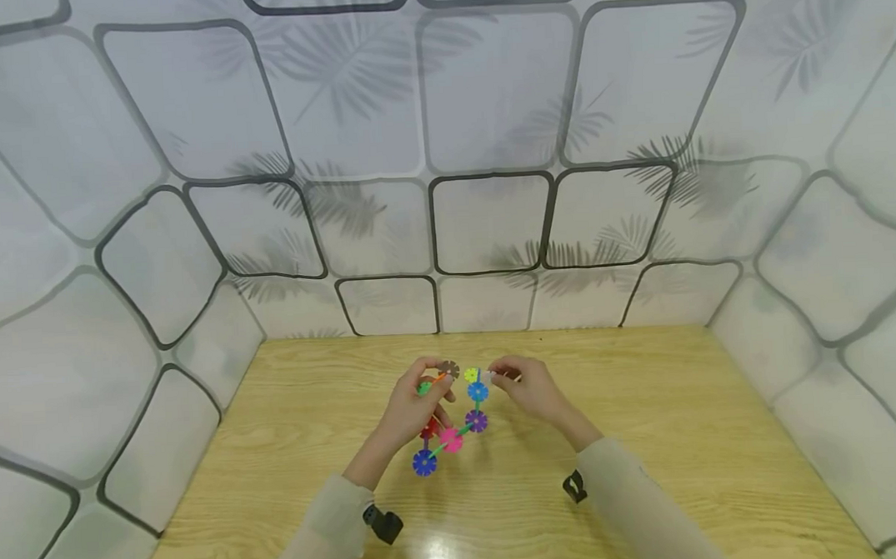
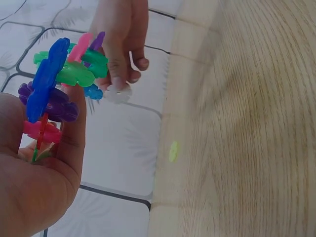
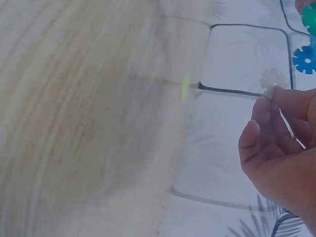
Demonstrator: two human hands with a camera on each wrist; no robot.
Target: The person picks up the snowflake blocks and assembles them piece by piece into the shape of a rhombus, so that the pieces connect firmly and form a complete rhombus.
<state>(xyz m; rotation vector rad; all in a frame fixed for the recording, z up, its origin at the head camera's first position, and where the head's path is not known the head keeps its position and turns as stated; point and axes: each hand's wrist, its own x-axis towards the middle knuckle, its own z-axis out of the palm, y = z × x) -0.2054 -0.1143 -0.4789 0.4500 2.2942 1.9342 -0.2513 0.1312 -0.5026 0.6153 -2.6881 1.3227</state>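
My left hand (image 1: 414, 404) grips a chain of linked plastic notched discs above the table. Its colours include dark blue (image 1: 424, 462), pink (image 1: 451, 439), purple (image 1: 476, 421) and light blue (image 1: 478, 391), with a brown disc (image 1: 449, 369) by the fingertips. Part of the chain is hidden behind the fingers. Just right of the chain's light blue end, my right hand (image 1: 531, 387) pinches a white disc (image 3: 273, 80) between thumb and forefinger. In the left wrist view the white disc stands close to the light blue disc (image 2: 93, 92).
A loose yellow-green disc (image 2: 174, 151) lies on the wooden table (image 1: 332, 376), beyond the hands. A patterned pale cloth wall (image 1: 491, 223) closes off the back and both sides. Dark wrist cameras hang at the left cuff (image 1: 384, 524) and the right cuff (image 1: 575, 486).
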